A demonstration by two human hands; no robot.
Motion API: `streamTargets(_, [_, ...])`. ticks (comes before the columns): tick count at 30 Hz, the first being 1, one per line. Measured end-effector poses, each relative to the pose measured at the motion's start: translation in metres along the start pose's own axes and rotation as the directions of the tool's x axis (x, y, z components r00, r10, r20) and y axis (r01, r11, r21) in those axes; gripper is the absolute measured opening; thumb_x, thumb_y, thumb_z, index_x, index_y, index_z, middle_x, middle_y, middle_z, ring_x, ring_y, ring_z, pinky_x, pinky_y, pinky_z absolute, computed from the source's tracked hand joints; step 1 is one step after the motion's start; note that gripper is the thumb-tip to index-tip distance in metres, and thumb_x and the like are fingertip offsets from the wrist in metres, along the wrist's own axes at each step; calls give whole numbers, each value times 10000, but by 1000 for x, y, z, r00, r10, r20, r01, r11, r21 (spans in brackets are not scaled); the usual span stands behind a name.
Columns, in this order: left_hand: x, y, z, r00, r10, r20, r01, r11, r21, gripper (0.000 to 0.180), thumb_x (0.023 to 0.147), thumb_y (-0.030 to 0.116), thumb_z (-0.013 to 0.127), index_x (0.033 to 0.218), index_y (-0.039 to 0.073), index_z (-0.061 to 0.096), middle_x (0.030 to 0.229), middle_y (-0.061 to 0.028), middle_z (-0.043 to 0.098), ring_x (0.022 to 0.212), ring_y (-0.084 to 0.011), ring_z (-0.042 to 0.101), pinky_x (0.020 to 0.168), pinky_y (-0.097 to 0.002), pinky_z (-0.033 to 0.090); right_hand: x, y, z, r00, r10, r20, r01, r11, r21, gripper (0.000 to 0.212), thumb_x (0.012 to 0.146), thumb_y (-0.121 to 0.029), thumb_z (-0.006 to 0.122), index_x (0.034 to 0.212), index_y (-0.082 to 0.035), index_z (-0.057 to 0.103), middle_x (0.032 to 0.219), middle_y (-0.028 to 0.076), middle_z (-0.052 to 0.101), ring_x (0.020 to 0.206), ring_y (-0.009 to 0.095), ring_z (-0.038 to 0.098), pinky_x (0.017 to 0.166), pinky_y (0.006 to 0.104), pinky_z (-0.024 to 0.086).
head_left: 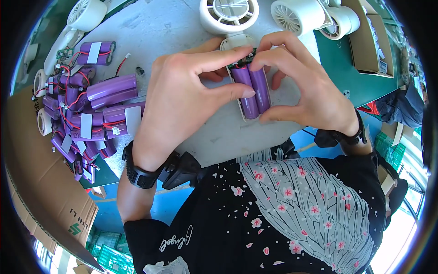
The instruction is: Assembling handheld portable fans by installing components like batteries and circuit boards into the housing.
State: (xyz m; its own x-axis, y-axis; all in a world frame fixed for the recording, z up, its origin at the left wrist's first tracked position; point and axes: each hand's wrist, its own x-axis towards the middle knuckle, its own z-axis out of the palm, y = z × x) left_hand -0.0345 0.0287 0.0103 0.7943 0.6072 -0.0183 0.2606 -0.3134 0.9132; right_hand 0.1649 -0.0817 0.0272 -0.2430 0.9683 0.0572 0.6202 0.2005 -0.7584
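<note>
In front of me a white handheld fan [229, 13] lies on the pale work surface with its round head away from me. Its handle is open, baring a purple two-cell battery pack [261, 93] and a small green circuit board [247, 59] with a red wire. From the left, my left hand [180, 93] grips the handle's top end, its thumb pressed on the left cell. My right hand [308, 84] curls round the other side, with fingertips by the board and the thumb at the handle's lower end. Its fingers partly cover the board.
Many purple battery packs [112, 91] with red wires and white pads are heaped at the left. More white fans [299, 16] lie at the far right, beside an open cardboard box [372, 50]. Another fan [86, 16] rests far left. A large carton [50, 182] stands near left.
</note>
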Motion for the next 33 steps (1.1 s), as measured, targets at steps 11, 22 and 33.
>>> streamTargets(11, [4, 1, 2, 1000, 6, -30, -9, 995, -96, 534, 684, 44, 845, 1192, 61, 681, 897, -41, 718, 723, -67, 610, 680, -226, 515, 6, -3, -5, 1000, 25, 12, -26, 998, 65, 715, 582, -28, 882, 1233, -63, 588, 1248, 118, 454, 1016, 242, 572, 746, 322, 540])
streamTargets(22, [-1, 2, 2, 1000, 5, -18, -7, 994, -107, 513, 679, 46, 837, 1171, 72, 693, 1002, -95, 726, 748, -100, 642, 696, -255, 533, -5, -12, -4, 998, -44, 51, 46, 998, -37, 714, 624, -62, 866, 1280, -28, 587, 1263, 149, 482, 1086, 288, 570, 843, 363, 530])
streamTargets(33, [-5, -2, 2, 981, 136, -139, -146, 987, -65, 514, 687, 27, 797, 1183, 45, 663, 1133, -174, 663, 860, -277, 686, 773, -343, 549, 12, -36, -2, 994, -53, 98, 81, 947, -312, 699, 623, -53, 846, 1256, 21, 560, 1335, 159, 450, 1128, 312, 559, 900, 379, 526])
